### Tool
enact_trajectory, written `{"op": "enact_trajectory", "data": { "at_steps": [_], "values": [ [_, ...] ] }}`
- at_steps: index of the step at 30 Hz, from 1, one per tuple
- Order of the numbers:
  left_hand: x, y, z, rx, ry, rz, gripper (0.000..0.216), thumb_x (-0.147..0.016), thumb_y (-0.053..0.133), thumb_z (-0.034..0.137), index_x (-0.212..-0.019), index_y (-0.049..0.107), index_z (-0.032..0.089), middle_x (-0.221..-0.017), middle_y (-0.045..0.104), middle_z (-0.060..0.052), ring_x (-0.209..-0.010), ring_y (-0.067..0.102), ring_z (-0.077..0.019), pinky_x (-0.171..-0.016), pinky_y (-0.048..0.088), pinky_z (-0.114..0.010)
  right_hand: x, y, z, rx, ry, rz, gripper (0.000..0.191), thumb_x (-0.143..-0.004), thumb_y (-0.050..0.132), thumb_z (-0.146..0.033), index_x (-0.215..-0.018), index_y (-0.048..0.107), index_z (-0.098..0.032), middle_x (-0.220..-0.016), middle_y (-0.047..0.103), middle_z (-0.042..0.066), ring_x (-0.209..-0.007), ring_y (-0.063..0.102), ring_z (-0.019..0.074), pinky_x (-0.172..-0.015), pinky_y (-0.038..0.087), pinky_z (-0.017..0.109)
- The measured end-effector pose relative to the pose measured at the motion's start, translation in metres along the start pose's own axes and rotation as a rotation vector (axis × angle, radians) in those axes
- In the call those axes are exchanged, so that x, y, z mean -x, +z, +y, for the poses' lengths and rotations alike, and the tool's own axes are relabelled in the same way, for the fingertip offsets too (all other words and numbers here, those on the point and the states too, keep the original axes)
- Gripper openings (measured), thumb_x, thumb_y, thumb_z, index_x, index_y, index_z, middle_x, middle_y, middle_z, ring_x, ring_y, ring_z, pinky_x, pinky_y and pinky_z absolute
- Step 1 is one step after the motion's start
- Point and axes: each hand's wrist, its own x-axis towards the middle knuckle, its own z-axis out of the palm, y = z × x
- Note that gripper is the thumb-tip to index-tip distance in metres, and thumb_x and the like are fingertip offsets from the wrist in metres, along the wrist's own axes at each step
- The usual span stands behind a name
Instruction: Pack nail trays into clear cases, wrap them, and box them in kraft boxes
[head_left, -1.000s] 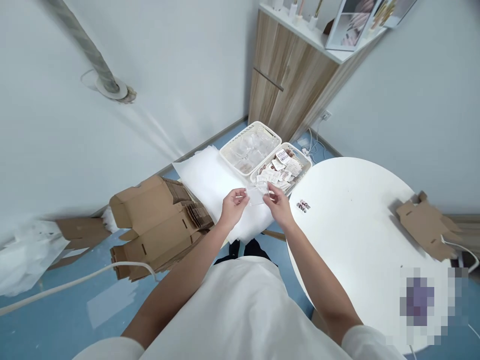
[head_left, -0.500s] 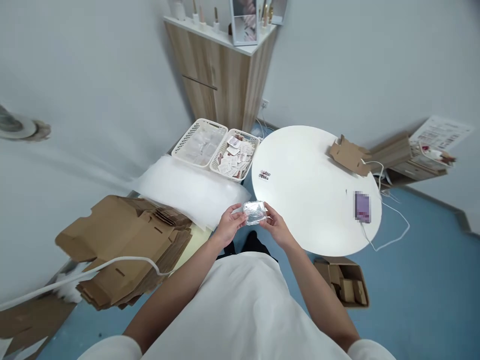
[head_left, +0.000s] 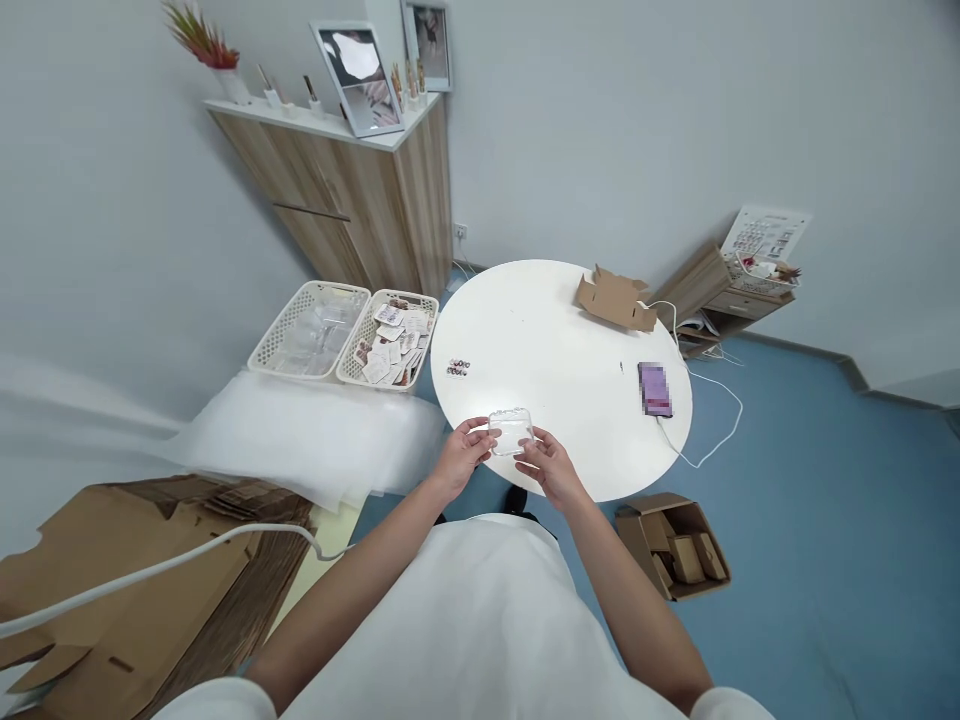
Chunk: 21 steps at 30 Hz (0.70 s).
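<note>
At left, far, I see two baskets: one basket of clear packets, one basket of many cards, uncountable. On the round table, at left, small dark pieces lie in rows, outside any case, too small to count. Near, my left hand and right hand already grip one clear case; nothing shows inside. At right: one carton, one box.
</note>
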Motion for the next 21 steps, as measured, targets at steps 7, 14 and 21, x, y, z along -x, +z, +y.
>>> {"op": "enact_trajectory", "data": {
  "at_steps": [7, 14, 21],
  "values": [
    [-0.038, 0.053, -0.021, -0.142, 0.026, 0.082, 0.044, -0.062, 0.07, 0.029, -0.101, 0.051, 0.019, -0.1, 0.065, -0.009, -0.077, 0.059, -0.0119, -0.069, 0.042, -0.025, -0.026, -0.048, -0.025, 0.002, -0.056, -0.013, 0.034, -0.058, 0.071, -0.035, -0.085, 0.054, -0.022, -0.089, 0.058, 0.002, -0.079, 0.059, 0.0155, -0.074, 0.049, 0.035],
    [-0.054, 0.098, -0.031, -0.481, 0.246, 0.221, 0.028, -0.066, 0.065, 0.034, -0.089, 0.063, 0.019, -0.094, 0.063, -0.007, -0.087, 0.057, -0.0178, -0.074, 0.044, -0.029, -0.051, -0.082, -0.037, 0.28, -0.231, 0.187, 0.027, -0.064, 0.063, -0.035, -0.082, 0.05, -0.021, -0.083, 0.055, 0.002, -0.076, 0.053, 0.0146, -0.072, 0.046, 0.033],
    [-0.063, 0.13, -0.04, -0.177, 0.026, 0.082, 0.038, -0.07, 0.062, 0.04, -0.102, 0.058, 0.019, -0.091, 0.062, -0.006, -0.082, 0.058, -0.0147, -0.074, 0.046, -0.03, -0.045, -0.091, -0.039, 0.736, -0.53, 0.101, 0.024, -0.071, 0.057, -0.032, -0.094, 0.053, -0.025, -0.1, 0.051, 0.006, -0.099, 0.048, 0.0213, -0.086, 0.039, 0.04]
  ]
}}
